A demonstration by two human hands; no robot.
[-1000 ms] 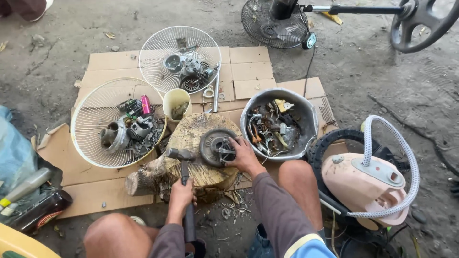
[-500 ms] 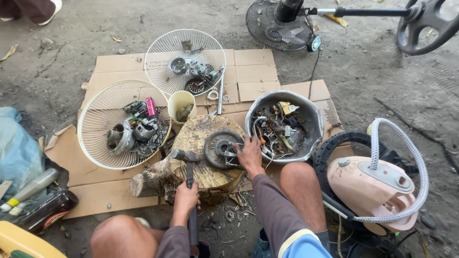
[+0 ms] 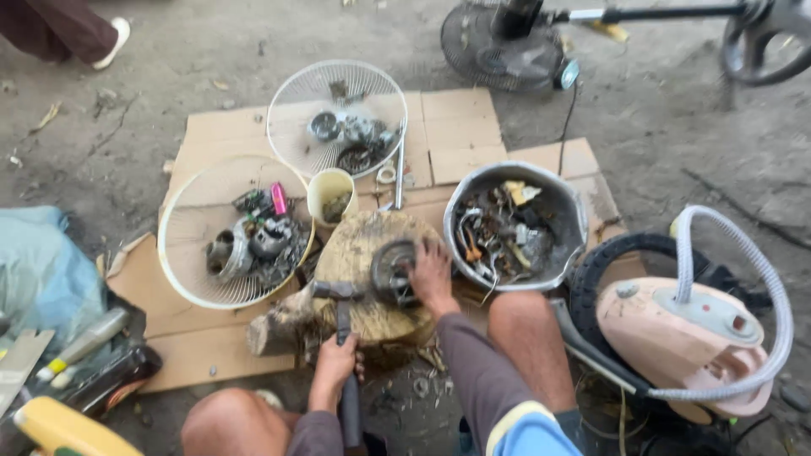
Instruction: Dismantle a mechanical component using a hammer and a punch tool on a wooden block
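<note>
Left hand (image 3: 335, 363) fingers wrapped tight round the handle of a hammer (image 3: 340, 297), hammer head resting on the near-left part of a wood stump (image 3: 359, 253). Right hand (image 3: 432, 272) lies on a round metal motor part (image 3: 392, 272) on the stump's top, right of centre; fingers curled over its right rim, pinning it, how tightly cannot tell. Stump sits at the near edge of a flattened cardboard sheet (image 3: 220, 135) on the dirt ground. Crowded on all sides: white fan guard (image 3: 190, 253) with scrap parts just left of the stump, a yellow cup (image 3: 329, 187) touching the stump's far edge, second fan guard (image 3: 300, 101) with parts at the cardboard's far edge, grey metal bowl (image 3: 566, 211) of wires and scrap just right of the right hand. A pink vacuum cleaner (image 3: 684, 325) with its hose beside the right knee, off the cardboard's right edge. Open room only above the stump and on the bare cardboard at the near-left corner. Versus half a second back: hammer head sits nearer the motor part, right hand in the same grip spot, everything else unmoved; only the view shifted slightly.
</note>
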